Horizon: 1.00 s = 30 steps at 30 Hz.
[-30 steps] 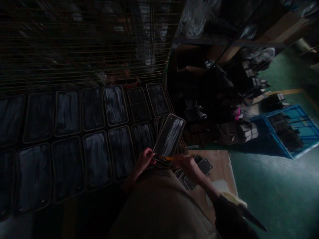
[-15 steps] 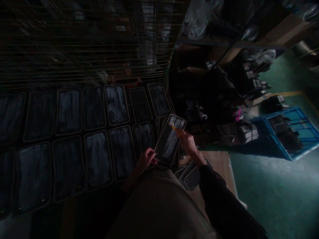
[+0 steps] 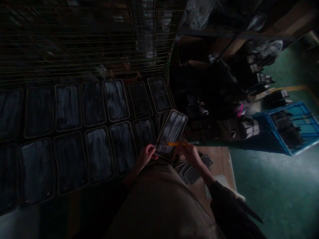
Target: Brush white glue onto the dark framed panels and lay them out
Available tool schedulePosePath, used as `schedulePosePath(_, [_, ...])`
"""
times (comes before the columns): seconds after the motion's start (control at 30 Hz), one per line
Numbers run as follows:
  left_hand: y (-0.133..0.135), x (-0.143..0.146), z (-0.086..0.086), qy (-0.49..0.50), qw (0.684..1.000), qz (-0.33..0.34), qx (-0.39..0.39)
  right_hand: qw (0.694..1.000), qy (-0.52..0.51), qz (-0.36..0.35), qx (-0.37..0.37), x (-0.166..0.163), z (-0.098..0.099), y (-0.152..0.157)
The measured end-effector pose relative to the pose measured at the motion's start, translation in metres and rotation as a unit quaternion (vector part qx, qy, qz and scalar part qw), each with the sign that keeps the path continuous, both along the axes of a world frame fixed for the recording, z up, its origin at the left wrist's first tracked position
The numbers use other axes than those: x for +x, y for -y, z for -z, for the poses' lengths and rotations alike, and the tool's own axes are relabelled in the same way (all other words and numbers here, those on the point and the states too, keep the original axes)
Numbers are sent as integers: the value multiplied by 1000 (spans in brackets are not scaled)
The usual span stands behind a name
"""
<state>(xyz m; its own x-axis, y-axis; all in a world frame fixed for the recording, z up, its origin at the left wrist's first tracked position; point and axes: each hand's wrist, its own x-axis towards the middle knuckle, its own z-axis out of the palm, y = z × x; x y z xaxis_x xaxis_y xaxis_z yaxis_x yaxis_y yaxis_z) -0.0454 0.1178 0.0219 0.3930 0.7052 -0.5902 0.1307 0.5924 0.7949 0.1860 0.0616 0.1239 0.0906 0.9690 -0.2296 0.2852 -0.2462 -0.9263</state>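
My left hand [image 3: 146, 155] grips the lower corner of a dark rectangular panel [image 3: 171, 132] with a pale rim, its face streaked with white strokes. It is tilted up over a small stack of similar panels. My right hand [image 3: 189, 153] is closed on a thin yellow-orange brush [image 3: 174, 143], whose tip lies across the panel's lower part. Just right of that hand, a few small dark panels [image 3: 196, 167] lie on a wooden board [image 3: 219, 159].
Two rows of white-streaked dark panels [image 3: 99, 156] cover the surface to the left. Behind them stands a wire rack [image 3: 87, 39]. A blue crate [image 3: 286, 126] and piled dark goods [image 3: 224, 99] sit right on the green floor [image 3: 274, 192].
My right hand with the brush went up to the panel's top edge, then came back down to its lower part. More white streaks now cover the panel. The left hand kept its hold.
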Motion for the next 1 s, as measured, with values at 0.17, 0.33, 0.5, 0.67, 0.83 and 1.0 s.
schedulePosePath(0.17, [0,0,-2,-11,1000,7,13,992,113,14,59,1,9,-17])
schedulePosePath(0.33, [0,-1,-1,-46,999,8,12,991,117,-63,2,-31,5,33])
schedulePosePath(0.5, [1,-2,1,-37,999,7,34,998,23,-37,-44,-24,1,58])
schedulePosePath(0.67, [0,0,-1,-63,996,25,50,996,51,74,-26,22,9,34])
schedulePosePath(0.83, [0,1,0,-52,998,10,44,973,162,153,66,53,14,-4])
schedulePosePath(1.0, [0,3,2,-60,998,17,24,958,242,104,117,52,18,-27])
